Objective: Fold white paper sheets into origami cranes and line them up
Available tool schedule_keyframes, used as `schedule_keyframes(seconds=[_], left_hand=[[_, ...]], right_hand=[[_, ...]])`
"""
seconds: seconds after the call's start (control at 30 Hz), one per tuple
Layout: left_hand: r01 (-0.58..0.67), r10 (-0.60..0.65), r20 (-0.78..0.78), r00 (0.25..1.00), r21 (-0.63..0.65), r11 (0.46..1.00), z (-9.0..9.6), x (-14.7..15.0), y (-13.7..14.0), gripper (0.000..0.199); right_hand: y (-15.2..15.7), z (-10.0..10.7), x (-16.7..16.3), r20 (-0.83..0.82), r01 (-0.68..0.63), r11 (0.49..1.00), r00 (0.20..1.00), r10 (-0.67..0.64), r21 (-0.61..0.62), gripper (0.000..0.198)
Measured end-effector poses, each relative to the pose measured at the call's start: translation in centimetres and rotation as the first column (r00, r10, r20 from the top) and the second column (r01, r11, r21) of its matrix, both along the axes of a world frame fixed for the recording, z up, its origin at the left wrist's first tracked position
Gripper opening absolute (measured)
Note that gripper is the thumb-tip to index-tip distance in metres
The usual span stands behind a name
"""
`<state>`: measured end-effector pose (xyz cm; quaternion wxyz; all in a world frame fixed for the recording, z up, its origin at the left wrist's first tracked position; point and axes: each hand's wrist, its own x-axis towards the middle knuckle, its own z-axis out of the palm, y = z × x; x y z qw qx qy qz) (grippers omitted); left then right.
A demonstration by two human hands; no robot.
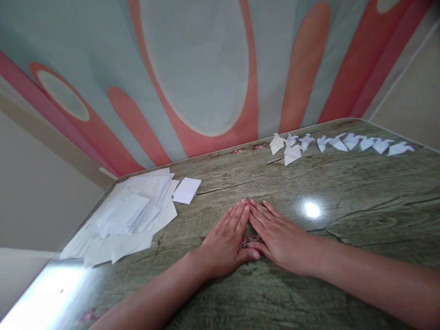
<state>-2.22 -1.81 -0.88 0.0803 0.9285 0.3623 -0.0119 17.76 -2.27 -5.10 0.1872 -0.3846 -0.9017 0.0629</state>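
My left hand lies flat on the wood-patterned table, fingers stretched forward and holding nothing. Beside it, my right hand rests flat too, its fingers extended. The two hands meet at the fingertips and come close at the thumbs, framing a small patch of table with a red floral print. Nearest to my left hand is a small folded white paper. A row of folded white paper birds stands at the far right, beyond my right hand.
A spread-out pile of white paper sheets covers the table's left side. Behind the table's far edge rises a wall with a coral and grey-blue pattern. Light glares off the tabletop near the right hand and at the lower left.
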Motion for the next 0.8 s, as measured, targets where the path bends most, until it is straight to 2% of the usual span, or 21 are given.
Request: schedule_keyframes(seconds=[0.17, 0.33, 0.43, 0.5, 0.53, 0.63, 0.7, 0.8], left_hand=[[-0.064, 0.063, -0.056, 0.996, -0.019, 0.998, 0.7, -0.6, -1.1, 0.09], [-0.183, 0.187, -0.1, 0.977, 0.051, 0.982, 1.8, 0.7, -4.9, 0.081], [-0.168, 0.171, -0.051, 0.984, 0.049, 0.985, 3.2, 0.9, -5.9, 0.077], [-0.127, 0.127, 0.057, 0.99, 0.002, 0.992, 3.9, 0.6, -4.7, 0.044], [-0.119, 0.117, 0.132, 0.984, 0.013, 0.993, 4.0, 0.4, -3.6, 0.038], [0.008, -0.011, 0.242, 0.97, 0.014, 1.0, 3.3, -0.5, 0.1, 0.043], [0.075, -0.076, 0.234, 0.969, 0.013, 0.997, 2.5, -0.9, 1.6, 0.045], [0.07, -0.073, 0.233, 0.97, 0.022, 0.997, 2.0, -0.8, 1.8, 0.043]], right_hand=[[0.5, 0.6, 0.6, 0.009, -0.012, 0.998, 1.0, 0.013, -0.068, 0.074], [1.4, 1.4, 1.4, 0.055, 0.011, 0.993, 0.998, -0.005, -0.118, 0.074], [2.4, 1.6, 2.1, 0.04, -0.067, 0.988, 0.996, 0.073, -0.14, 0.073], [3.2, 1.7, 2.6, 0.012, -0.166, 0.974, 0.985, 0.17, -0.152, 0.07], [3.5, 1.7, 2.8, 0.001, -0.213, 0.964, 0.976, 0.216, -0.159, 0.068], [4.3, 2.2, 3.2, -0.007, -0.267, 0.948, 0.963, 0.27, -0.174, 0.065], [4.6, 3.0, 3.3, -0.006, -0.189, 0.971, 0.982, 0.19, -0.149, 0.062], [4.4, 4.6, 3.3, -0.032, 0.001, 0.999, 0.999, -0.003, -0.051, 0.044]])
